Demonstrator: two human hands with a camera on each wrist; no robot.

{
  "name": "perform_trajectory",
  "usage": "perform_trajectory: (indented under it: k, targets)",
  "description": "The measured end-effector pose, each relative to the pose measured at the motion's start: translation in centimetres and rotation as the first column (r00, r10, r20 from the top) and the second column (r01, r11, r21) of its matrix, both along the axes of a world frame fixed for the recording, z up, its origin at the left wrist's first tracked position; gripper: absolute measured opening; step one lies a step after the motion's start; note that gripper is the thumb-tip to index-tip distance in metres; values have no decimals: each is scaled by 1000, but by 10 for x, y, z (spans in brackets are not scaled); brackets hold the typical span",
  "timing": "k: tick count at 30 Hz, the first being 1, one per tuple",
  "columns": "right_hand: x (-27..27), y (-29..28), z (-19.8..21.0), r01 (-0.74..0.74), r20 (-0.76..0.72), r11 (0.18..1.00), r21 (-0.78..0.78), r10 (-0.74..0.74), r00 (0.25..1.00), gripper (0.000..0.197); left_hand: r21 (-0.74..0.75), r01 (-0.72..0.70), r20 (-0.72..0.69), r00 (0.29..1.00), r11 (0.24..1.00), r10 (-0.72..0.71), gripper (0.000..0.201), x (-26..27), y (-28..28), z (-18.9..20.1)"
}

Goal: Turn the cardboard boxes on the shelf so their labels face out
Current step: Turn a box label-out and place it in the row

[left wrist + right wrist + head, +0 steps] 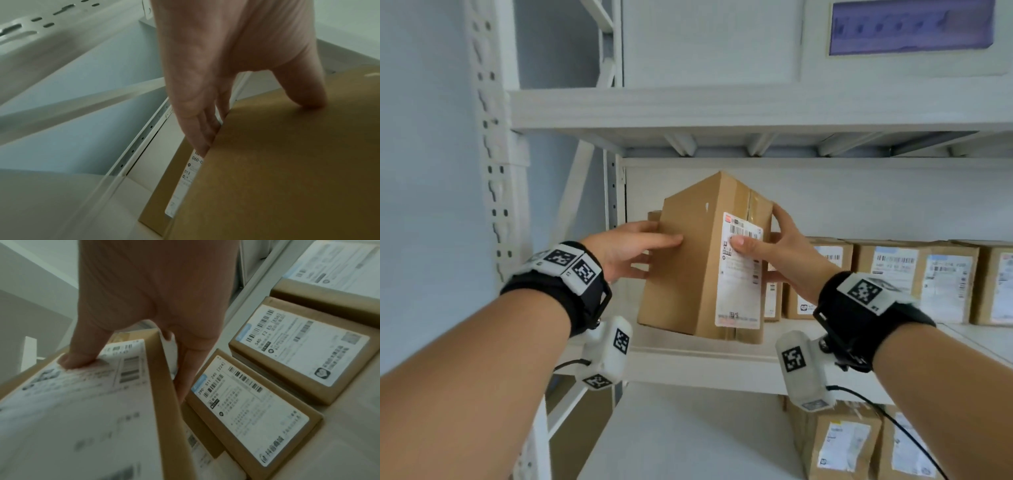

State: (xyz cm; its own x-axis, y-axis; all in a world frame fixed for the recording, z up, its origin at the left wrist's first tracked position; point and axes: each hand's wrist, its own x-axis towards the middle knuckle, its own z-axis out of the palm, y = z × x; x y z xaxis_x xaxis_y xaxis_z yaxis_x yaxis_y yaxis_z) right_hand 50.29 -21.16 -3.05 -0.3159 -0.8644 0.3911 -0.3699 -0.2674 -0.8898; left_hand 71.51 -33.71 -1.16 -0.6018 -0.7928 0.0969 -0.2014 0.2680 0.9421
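Observation:
A tall brown cardboard box [681,274] stands at an angle at the left end of the middle shelf [705,363], one corner toward me. Its white shipping label [739,274] is on the face turned to the right. My left hand [654,236] grips the box's left side, thumb on the plain face and fingers behind the far edge [257,125]. My right hand [763,236] grips the right side, with the thumb pressed on the label [82,418] and fingers round the back edge. Another box [160,203] with a label stands just behind it.
To the right on the same shelf stands a row of boxes [893,274] with labels facing out [246,402]. More labelled boxes [835,442] sit on the shelf below. The white slotted upright [496,205] is at the left, the upper shelf board [722,109] overhead.

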Motion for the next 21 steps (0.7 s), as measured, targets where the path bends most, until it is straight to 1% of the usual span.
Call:
perform_trajectory:
  k: [1,2,3,4,6,7,8,10,14,15,18,19,21]
  targets:
    - [1,-1,2,18,-34,1000,-15,-19,999,126,-5,-13,14,1000,1000,13,88,1,0,1]
    - [2,-1,6,29,-74,999,-19,-30,997,126,-8,-30,24,999,1000,30,90,2,-2,2]
    - [4,-1,10,31,-113,1000,1,-31,993,118,-13,-48,36,998,999,49,90,3,-4,1]
    - [6,0,14,30,-151,999,41,-24,988,105,-25,-59,54,997,998,61,92,3,-5,1]
    - [9,2,22,51,-210,988,148,-19,977,76,-40,-61,92,994,997,64,106,2,-5,1]
    - [11,3,25,69,-227,981,184,-26,974,74,-39,-57,102,993,998,61,113,2,-4,1]
    - [13,4,27,93,-240,974,207,-41,970,78,-40,-56,108,992,998,60,117,0,-2,1]
    - [18,5,32,145,-267,964,224,-82,960,82,-50,-55,117,991,997,60,119,-2,0,2]
    - [29,5,36,249,-304,951,181,-187,934,69,-81,-42,124,991,996,52,103,-9,6,4]
    - [33,5,37,271,-327,949,159,-208,922,69,-86,-35,111,993,996,45,106,-9,10,5]
    - [40,1,39,292,-394,952,87,-236,888,73,-87,-8,58,998,996,13,126,-7,22,12]
    - [41,-1,39,280,-394,958,68,-232,889,72,-86,8,51,999,996,-4,130,-5,24,16]
    - [41,-4,40,223,-352,974,45,-193,916,65,-66,34,53,998,997,-31,138,3,24,20]
